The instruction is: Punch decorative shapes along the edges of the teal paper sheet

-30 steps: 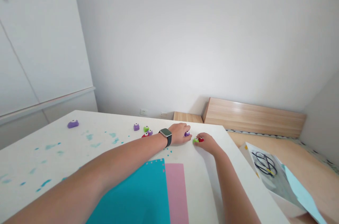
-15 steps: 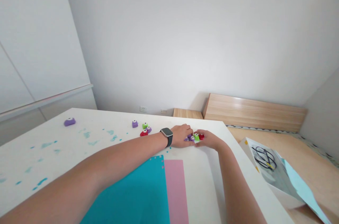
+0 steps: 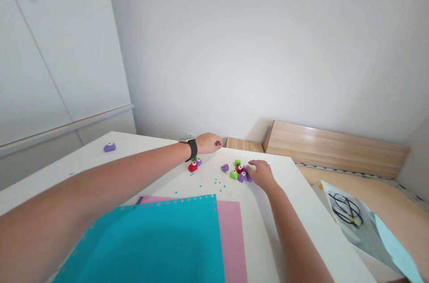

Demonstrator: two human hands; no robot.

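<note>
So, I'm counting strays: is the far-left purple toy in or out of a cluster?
Out: the purple toy sits alone, away from the cluster by the right hand.

Both arms (image 3: 127, 176) reach forward, left hand (image 3: 208, 143) curled inward, right hand (image 3: 260, 173) loosely bent.

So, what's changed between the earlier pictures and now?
The left hand has come away from the purple eyed toys and moved up and left, toward the far edge of the table. The red eyed toy, earlier framed by the right hand, now lies outside it, beside a green eyed toy. The right hand stays nearby; its grip is unclear. The teal sheet over the pink sheet stayed put.
</note>
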